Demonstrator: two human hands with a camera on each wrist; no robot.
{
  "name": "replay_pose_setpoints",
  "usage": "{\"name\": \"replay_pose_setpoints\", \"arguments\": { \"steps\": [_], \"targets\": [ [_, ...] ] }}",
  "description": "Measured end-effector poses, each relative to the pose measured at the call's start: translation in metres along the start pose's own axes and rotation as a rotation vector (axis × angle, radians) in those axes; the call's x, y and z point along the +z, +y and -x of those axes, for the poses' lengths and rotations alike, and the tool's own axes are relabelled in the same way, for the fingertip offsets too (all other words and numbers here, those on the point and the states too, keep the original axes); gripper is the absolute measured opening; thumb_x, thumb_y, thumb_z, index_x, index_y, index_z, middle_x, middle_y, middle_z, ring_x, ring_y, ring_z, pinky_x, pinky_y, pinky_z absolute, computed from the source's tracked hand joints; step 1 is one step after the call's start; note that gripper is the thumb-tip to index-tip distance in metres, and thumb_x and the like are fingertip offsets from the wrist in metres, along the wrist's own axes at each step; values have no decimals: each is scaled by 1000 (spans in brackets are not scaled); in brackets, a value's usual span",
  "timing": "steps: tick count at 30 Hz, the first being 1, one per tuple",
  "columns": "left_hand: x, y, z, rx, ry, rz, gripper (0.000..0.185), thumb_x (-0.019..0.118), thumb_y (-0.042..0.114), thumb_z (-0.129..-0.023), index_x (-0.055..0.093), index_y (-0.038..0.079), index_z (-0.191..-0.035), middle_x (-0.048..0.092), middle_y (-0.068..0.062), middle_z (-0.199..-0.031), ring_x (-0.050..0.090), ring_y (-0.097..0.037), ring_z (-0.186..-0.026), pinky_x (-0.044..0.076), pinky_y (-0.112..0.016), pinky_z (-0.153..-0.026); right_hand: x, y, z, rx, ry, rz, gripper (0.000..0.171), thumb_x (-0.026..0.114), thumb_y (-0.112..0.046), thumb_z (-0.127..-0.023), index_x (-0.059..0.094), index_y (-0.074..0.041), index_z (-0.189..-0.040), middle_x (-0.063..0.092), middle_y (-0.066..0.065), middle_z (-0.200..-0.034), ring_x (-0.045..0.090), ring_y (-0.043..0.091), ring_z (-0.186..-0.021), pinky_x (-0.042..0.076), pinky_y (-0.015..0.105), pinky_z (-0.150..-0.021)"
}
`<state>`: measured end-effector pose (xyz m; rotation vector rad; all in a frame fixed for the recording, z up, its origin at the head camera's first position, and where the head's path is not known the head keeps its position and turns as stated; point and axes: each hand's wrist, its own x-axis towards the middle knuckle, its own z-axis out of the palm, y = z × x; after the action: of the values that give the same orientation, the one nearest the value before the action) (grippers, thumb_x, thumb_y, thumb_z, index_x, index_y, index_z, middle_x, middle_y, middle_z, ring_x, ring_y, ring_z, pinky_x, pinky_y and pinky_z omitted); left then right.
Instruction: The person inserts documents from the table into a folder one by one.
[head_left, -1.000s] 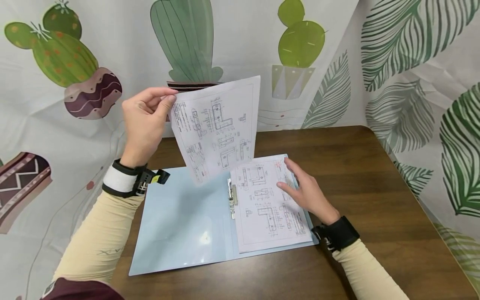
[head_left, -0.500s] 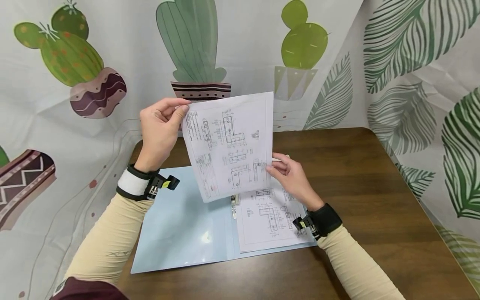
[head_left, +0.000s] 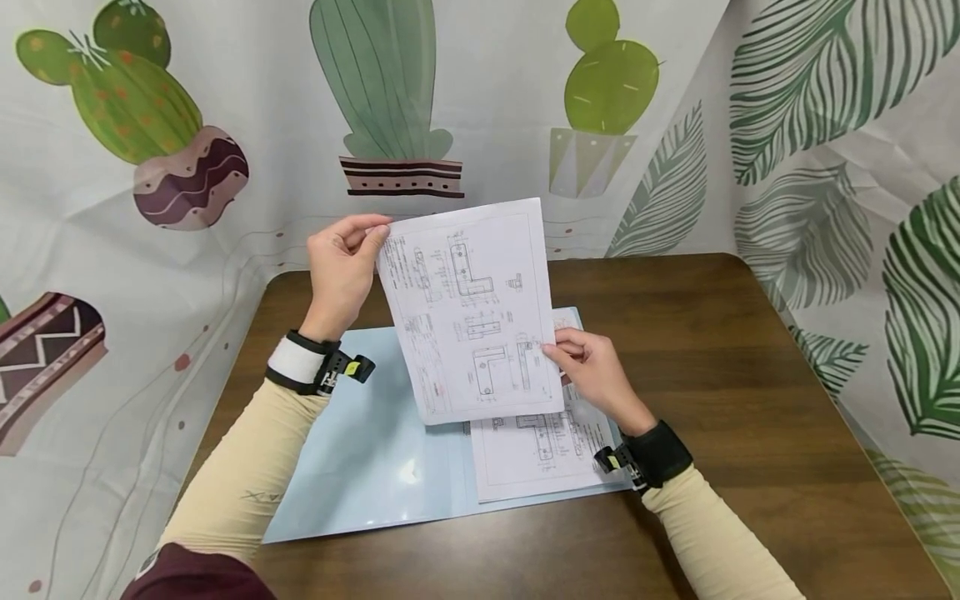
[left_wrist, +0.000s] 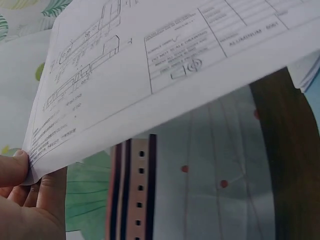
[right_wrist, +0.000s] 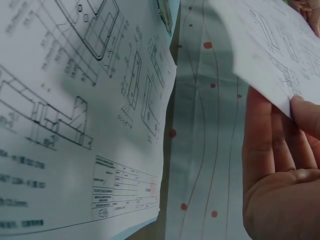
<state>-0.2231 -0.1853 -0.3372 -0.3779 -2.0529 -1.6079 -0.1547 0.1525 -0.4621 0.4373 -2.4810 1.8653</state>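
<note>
A loose sheet with technical drawings (head_left: 468,308) is held up above an open light-blue folder (head_left: 360,450). My left hand (head_left: 347,258) pinches the sheet's upper left corner; the left wrist view shows the thumb on the paper's edge (left_wrist: 30,165). My right hand (head_left: 588,367) pinches the sheet's right edge between thumb and fingers, and in the right wrist view that hand (right_wrist: 280,165) grips the held sheet (right_wrist: 265,40). A stack of similar drawing sheets (head_left: 540,450) lies clipped in the folder's right half, partly hidden by the raised sheet.
The folder lies on a dark wooden table (head_left: 750,392). A cactus-print curtain (head_left: 375,100) hangs behind and to the left, a leaf-print curtain (head_left: 862,208) at the right. The folder's metal clip is hidden behind the raised sheet.
The raised sheet has come down and to the right, toward the folder's right half. My right hand left the stack and took hold of the sheet's right edge.
</note>
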Motion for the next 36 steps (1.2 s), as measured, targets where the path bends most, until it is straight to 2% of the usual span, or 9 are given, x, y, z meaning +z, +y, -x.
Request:
{"name": "replay_pose_setpoints", "arguments": {
  "steps": [4,11,15,18,20,24,28,36],
  "targets": [
    [2,-11,0,-18,-12,-24,19,68,8,-99,75,-4,-111,76,-21,-99,70,-14,-76,54,-18,-63,-1,2,3,1,4,18,18,71,-11,-98,74,-3,-114,78,10,-97,69,19,-70,59,48,-60],
    [2,-20,6,1,-66,-105,21,66,8,-101,73,-2,-117,77,-18,-102,71,-18,-77,54,-18,-61,-9,5,9,27,-19,-16,20,69,-13,-100,73,-2,-116,78,13,-99,72,21,-70,58,43,-57],
    [1,-20,11,38,-134,-158,30,66,10,-101,68,5,-131,75,-12,-115,75,-23,-93,59,-24,-75,-20,7,14,24,2,-13,20,69,-14,-100,73,-4,-117,78,11,-98,71,22,-70,58,41,-55],
    [0,-22,18,55,-182,-190,37,66,12,-102,62,7,-138,71,-12,-128,72,-24,-108,57,-30,-88,-28,8,17,13,35,-3,20,70,-15,-100,74,-4,-116,78,11,-98,70,21,-68,57,41,-53],
    [-1,-25,23,61,-215,-214,39,66,13,-102,61,8,-140,68,-12,-133,70,-26,-113,56,-34,-94,-34,9,20,14,47,-2,22,69,-15,-100,73,-3,-118,78,13,-99,70,21,-68,57,40,-52],
    [-3,-33,44,27,-332,-276,45,67,18,-102,56,6,-144,62,-14,-142,64,-30,-123,51,-43,-102,-46,14,29,62,77,-2,26,68,-17,-101,71,-1,-121,77,15,-102,70,20,-68,56,37,-53],
    [-4,-45,68,-26,-481,-396,55,68,25,-101,50,6,-150,55,-14,-150,53,-32,-136,43,-50,-110,-56,20,37,135,103,15,30,67,-19,-102,70,0,-123,77,17,-104,70,18,-70,57,36,-55],
    [-1,-74,116,-145,-720,-523,71,73,35,-97,44,3,-153,48,-16,-155,44,-31,-145,35,-47,-117,-66,29,52,246,105,55,34,66,-23,-102,67,1,-127,76,18,-105,71,16,-73,56,35,-57]
  ]
}}
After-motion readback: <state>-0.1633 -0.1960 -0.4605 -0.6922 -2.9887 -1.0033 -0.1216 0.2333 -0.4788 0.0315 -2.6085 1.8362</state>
